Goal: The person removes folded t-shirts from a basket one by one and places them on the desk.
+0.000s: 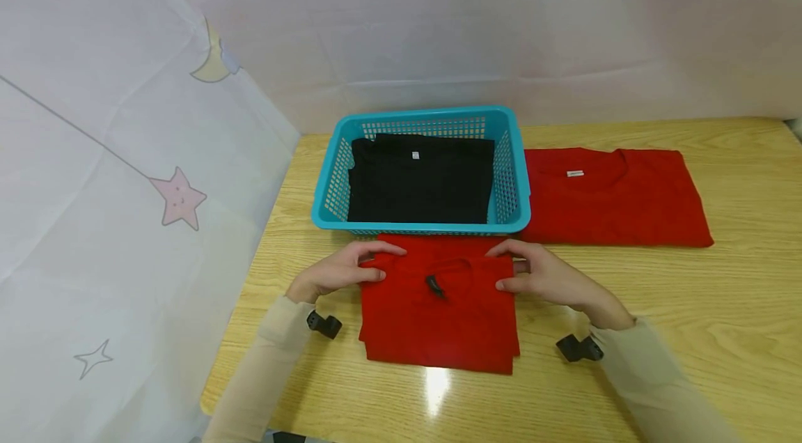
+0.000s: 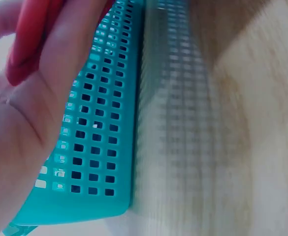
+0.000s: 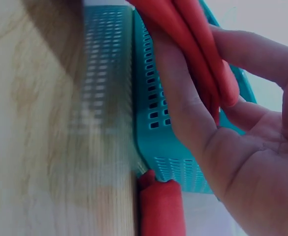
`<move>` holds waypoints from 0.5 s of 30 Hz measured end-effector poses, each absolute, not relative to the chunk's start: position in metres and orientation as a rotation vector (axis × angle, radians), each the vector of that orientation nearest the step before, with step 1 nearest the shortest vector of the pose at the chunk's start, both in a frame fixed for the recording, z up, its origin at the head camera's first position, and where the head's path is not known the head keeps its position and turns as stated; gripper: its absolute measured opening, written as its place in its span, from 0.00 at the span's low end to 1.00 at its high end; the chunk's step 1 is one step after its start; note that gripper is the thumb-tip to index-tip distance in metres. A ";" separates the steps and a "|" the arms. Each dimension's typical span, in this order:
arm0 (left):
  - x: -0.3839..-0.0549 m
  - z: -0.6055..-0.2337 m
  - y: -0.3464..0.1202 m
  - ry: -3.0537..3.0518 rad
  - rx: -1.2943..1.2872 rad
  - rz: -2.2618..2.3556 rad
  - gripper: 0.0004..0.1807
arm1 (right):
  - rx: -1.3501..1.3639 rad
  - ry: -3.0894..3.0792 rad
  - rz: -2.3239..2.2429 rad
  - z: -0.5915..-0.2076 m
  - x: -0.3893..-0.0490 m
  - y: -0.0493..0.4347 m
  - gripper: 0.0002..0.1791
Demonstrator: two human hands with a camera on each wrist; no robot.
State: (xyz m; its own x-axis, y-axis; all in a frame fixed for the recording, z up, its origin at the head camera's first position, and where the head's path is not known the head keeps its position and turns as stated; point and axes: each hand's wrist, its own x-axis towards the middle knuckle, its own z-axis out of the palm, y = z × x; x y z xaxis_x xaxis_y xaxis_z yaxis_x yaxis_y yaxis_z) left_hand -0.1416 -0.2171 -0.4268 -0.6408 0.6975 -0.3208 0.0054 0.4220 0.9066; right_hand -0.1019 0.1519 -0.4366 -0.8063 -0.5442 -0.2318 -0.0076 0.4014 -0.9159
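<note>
Folded red shirt (image 1: 447, 328): left hand (image 1: 341, 267), right hand (image 1: 544, 277) gripping sides; blue basket (image 1: 420, 227) beyond.

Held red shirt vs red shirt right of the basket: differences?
The held shirt is pinched by the left hand and right hand; the other shirt lies untouched. The held shirt has a dark label, the other shirt a white label. The held shirt looks narrower than the other shirt. Both are red.

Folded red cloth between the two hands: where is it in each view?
Head: folded red cloth lower centre, just nearer than the basket.
Left wrist: upper-left corner, in the left hand.
Right wrist: top, right of centre, in the right hand.
Shared landmark: the teal basket.
</note>
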 end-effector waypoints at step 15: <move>-0.144 -0.438 -0.213 2.132 0.497 1.150 0.22 | -0.396 2.222 -1.332 -0.440 -0.106 0.147 0.29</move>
